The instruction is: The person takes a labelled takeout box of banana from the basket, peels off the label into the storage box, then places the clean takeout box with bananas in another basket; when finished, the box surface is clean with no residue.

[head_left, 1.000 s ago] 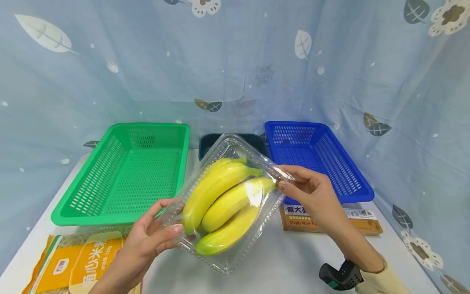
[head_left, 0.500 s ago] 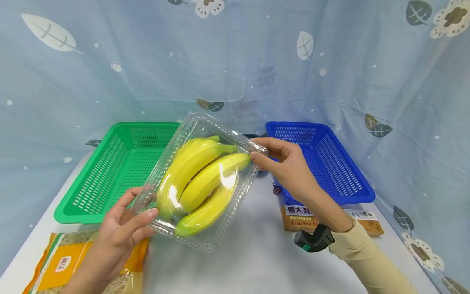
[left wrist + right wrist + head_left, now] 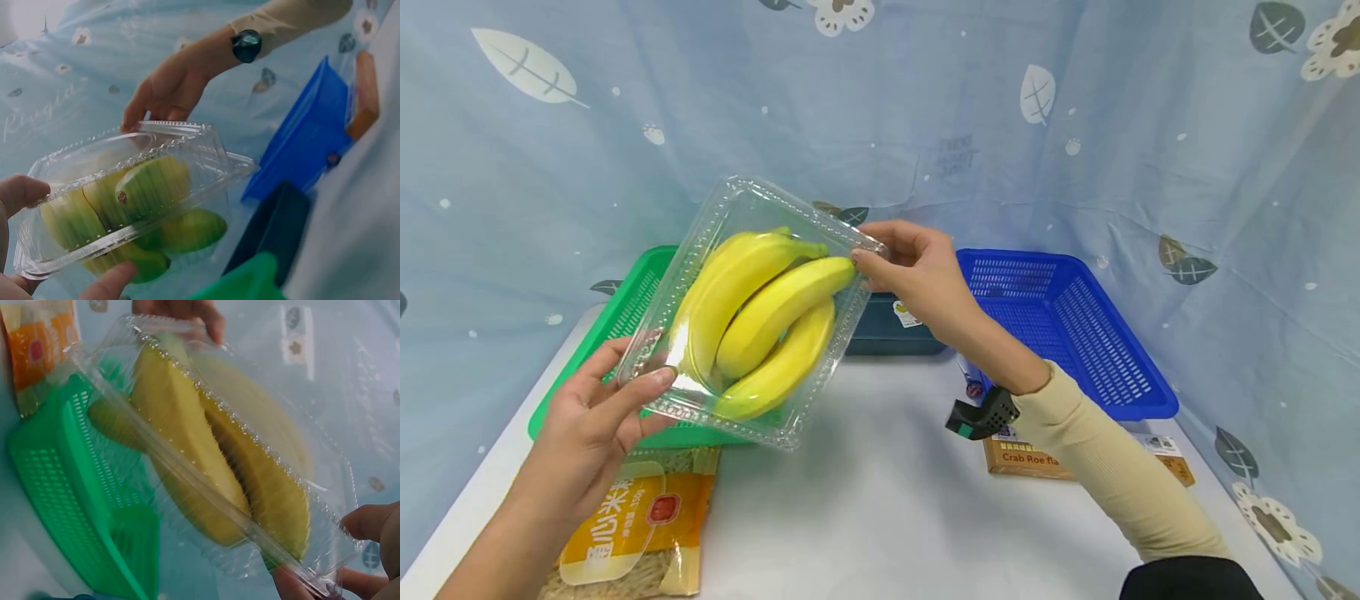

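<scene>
Both hands hold up a clear plastic clamshell box (image 3: 808, 400) with several yellow bananas (image 3: 760, 308) inside. My left hand (image 3: 591, 417) grips its lower left corner, thumb on top of the lid. At the upper right corner, my right hand (image 3: 913, 271) pinches the rim between thumb and fingers. The box is tilted and overlaps the green basket (image 3: 602, 342) in the head view. In the left wrist view the bananas' greenish ends (image 3: 153, 187) show through the plastic. The right wrist view shows the green basket (image 3: 75, 487) below the box.
A blue basket (image 3: 1138, 367) stands at the back right, a dark teal bin (image 3: 895, 337) at the back middle. An orange food bag (image 3: 647, 525) lies front left, a brown carton (image 3: 1026, 460) before the blue basket. A patterned blue curtain (image 3: 880, 100) hangs behind.
Both hands have carried the banana box to the left and upward, from in front of the dark bin to over the green basket. The grip on it looks the same.
</scene>
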Tool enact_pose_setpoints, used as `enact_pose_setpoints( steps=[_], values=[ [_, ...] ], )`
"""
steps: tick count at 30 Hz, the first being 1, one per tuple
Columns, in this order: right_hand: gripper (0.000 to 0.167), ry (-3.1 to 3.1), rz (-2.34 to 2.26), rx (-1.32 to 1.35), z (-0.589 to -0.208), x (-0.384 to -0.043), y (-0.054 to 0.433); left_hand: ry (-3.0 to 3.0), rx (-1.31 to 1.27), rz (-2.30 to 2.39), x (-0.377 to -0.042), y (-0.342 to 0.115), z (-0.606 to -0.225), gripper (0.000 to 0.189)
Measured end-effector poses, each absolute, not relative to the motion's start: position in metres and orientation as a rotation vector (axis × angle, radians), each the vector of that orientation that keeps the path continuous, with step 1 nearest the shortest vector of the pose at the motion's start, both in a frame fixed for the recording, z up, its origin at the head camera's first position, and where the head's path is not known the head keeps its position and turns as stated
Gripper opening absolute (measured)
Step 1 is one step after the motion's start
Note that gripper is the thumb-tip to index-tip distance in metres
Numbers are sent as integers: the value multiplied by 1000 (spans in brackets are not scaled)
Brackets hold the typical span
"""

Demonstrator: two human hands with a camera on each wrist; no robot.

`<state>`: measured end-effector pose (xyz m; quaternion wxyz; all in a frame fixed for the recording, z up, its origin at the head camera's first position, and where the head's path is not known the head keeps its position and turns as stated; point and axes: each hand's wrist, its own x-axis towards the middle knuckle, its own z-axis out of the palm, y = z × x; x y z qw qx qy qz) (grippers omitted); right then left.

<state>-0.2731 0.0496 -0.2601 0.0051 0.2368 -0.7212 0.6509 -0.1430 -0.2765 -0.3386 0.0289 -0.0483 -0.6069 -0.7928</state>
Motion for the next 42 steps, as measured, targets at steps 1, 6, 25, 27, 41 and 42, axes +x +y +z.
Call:
enact_pose_setpoints(
  steps=[1,6,25,27,41,42],
  values=[
    [36,-2257,2045,743,-259,-277,44,-1867,-155,-2451,-145,-281,-338,39],
    [37,-2249,2101,743,-259,-296,18,-1821,-177,-2488,-153,-299,-336,40],
    [41,-2667,1598,761,-281,-352,-60,-1698,97,-2735,-175,-350,-345,38],
    [40,-2709,1509,766,-285,-358,-66,-1773,206,-2712,-180,-351,-345,50],
    [25,-2799,999,691,-321,-387,-106,-1980,473,-2702,-205,-346,-346,90],
    [29,-2815,952,701,-322,-388,-110,-1987,479,-2701,-205,-347,-347,88]
  ],
)
